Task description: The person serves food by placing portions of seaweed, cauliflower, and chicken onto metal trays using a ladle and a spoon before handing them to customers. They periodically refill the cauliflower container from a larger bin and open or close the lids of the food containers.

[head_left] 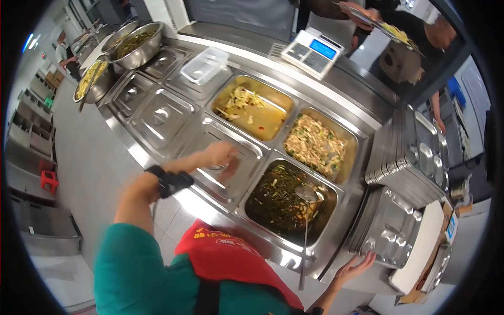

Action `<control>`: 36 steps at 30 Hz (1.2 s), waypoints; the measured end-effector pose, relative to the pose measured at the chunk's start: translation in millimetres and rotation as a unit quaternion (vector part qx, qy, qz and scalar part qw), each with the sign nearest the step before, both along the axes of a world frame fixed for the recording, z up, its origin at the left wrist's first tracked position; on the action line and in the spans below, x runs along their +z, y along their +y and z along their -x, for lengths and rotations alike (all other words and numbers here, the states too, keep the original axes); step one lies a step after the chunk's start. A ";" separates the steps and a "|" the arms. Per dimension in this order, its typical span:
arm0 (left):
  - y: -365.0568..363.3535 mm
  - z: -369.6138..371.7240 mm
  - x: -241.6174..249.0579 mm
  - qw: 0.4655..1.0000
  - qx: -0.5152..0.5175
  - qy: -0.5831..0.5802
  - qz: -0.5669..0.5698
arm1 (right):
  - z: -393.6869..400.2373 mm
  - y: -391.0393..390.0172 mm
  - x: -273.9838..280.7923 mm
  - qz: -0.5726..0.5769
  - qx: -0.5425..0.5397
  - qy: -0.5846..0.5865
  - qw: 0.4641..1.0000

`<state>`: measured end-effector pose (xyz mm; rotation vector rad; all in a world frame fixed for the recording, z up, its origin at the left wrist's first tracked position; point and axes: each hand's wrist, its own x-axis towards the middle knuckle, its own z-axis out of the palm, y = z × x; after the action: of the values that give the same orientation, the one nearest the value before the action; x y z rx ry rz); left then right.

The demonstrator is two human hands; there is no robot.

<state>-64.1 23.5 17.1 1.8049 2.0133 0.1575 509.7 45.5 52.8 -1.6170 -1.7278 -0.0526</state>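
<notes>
My left hand (221,154), blurred by motion, is over a steel lid (202,139) on the counter, close to its handle; what its fingers do is smeared. My right hand (354,271) has its fingers spread and holds nothing, beside a stack of steel compartment trays (386,228). Between my hands sits a pan of dark shredded greens (270,205), with a long-handled ladle (306,236) resting in it. Behind it are a pan of chopped meat and greens (314,144) and a pan of pale vegetables in broth (257,116), partly used.
A digital scale (313,52) stands at the back ledge. A clear plastic container (205,65) rests on a lid. Large steel bowls of food (137,46) are at the far left. More stacked trays (407,142) rise at right. A person (401,60) holds a plate beyond the counter.
</notes>
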 end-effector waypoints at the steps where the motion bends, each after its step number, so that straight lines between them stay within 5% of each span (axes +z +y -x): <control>1: -25.8 5.7 -7.2 0.999 0.028 0.032 0.022 | 16.3 -2.3 1.8 0.022 0.043 0.015 0.999; 5: -53.6 11.5 -22.4 0.997 0.026 0.062 -0.048 | 102.5 -7.1 9.6 0.092 0.205 0.078 0.971; 7: -47.5 25.5 -34.8 0.998 -0.026 0.052 0.024 | 152.3 -11.9 15.7 0.147 0.261 0.103 0.948; 11: -56.5 65.8 6.8 0.996 -0.072 0.044 -0.003 | 228.8 -23.7 26.2 0.147 0.285 0.136 0.937; 13: -77.3 104.8 35.4 0.996 -0.079 0.048 -0.007 | 270.8 -30.6 27.1 0.216 0.255 0.286 0.898; 16: -120.6 181.0 69.1 0.998 -0.051 0.028 -0.031 | 326.0 -34.3 8.7 0.412 0.211 0.437 0.771; 19: -165.6 280.5 82.6 0.994 0.078 0.065 0.044 | 414.8 -22.2 -35.2 0.564 0.216 0.582 0.544; 21: -197.6 356.1 65.0 0.986 0.142 0.085 -0.016 | 479.0 -12.5 -54.7 0.574 0.196 0.626 0.491; 24: -235.1 439.8 55.7 0.971 0.188 0.143 0.037 | 553.2 11.1 -76.2 0.512 0.130 0.695 0.488; 28: -258.3 514.5 26.6 0.952 0.266 0.141 -0.055 | 593.5 31.6 -90.1 0.457 0.089 0.759 0.455; 36: -242.3 539.9 21.7 0.935 0.318 0.155 0.012 | 573.3 -57.6 -68.0 0.515 0.013 0.748 0.418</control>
<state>-604.0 -218.8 38.8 1.1508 2.7546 0.0346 -63.6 -12.1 -15.2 -1.2130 -0.0484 2.1301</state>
